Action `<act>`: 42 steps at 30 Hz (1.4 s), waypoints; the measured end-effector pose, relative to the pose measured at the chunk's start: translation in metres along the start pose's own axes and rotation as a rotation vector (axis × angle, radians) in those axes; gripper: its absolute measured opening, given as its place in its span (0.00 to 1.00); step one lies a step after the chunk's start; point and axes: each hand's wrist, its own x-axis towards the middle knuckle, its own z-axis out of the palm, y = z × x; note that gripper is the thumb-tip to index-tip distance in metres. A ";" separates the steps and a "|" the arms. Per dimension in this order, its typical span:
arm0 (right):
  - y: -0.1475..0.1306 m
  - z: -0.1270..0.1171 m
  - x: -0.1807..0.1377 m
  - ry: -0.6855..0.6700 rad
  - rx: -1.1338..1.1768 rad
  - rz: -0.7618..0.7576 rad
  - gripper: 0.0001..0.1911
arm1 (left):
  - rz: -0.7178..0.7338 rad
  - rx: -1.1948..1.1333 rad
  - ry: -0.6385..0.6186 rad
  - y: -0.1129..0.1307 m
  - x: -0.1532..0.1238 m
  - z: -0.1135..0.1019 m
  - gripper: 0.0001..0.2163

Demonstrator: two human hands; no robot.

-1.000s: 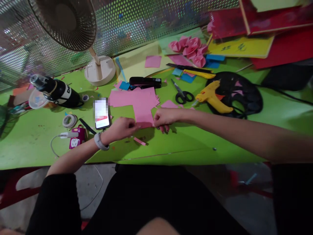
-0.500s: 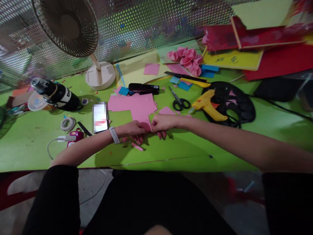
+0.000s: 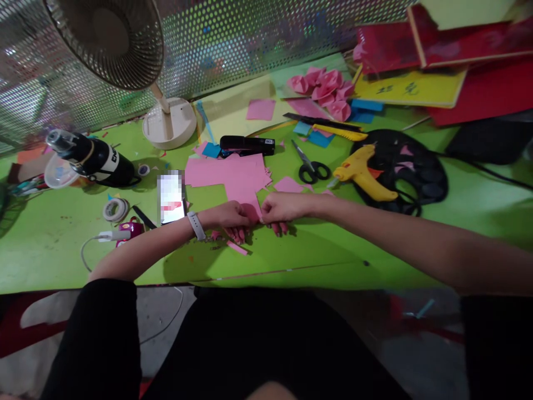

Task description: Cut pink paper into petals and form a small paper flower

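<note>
My left hand, with a pale band at its wrist, is closed on the near part of a piece of pink paper. From the other side my right hand pinches the same paper near its right edge. The fingertips of both hands curl underneath and are partly hidden. Just beyond, several pink paper sheets lie overlapping on the green table. A narrow pink paper strip rests below my left hand, with small scraps beside it.
Behind the sheets lies a black stapler. To the right are scissors, a yellow glue gun on a black pad, a cutter and folded pink paper flowers. On the left stand a phone, tape, a bottle and a fan.
The view has shifted slightly, so things on the right appear farther right and higher. Both hands keep their hold on the pink paper, with only slight finger movement.
</note>
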 end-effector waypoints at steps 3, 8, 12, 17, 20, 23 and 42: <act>0.001 0.000 0.002 0.006 0.000 0.010 0.16 | 0.006 0.008 -0.019 0.001 0.001 -0.001 0.13; 0.000 -0.002 0.002 0.003 -0.030 0.034 0.18 | -0.020 0.006 -0.027 0.002 0.003 -0.003 0.13; -0.001 -0.004 0.001 -0.024 -0.009 0.028 0.18 | -0.016 0.021 -0.009 0.003 0.004 -0.003 0.14; -0.004 -0.008 -0.002 -0.053 -0.010 0.012 0.16 | -0.021 0.061 -0.005 0.003 0.003 -0.002 0.14; -0.006 -0.009 -0.003 -0.066 -0.021 0.025 0.15 | -0.015 0.061 -0.004 0.003 0.003 -0.002 0.14; -0.007 -0.009 -0.002 -0.066 -0.026 0.029 0.17 | -0.005 0.064 -0.013 0.002 0.004 -0.003 0.14; 0.003 -0.010 0.004 -0.094 0.051 -0.032 0.20 | -0.113 0.184 0.184 -0.028 -0.032 -0.014 0.22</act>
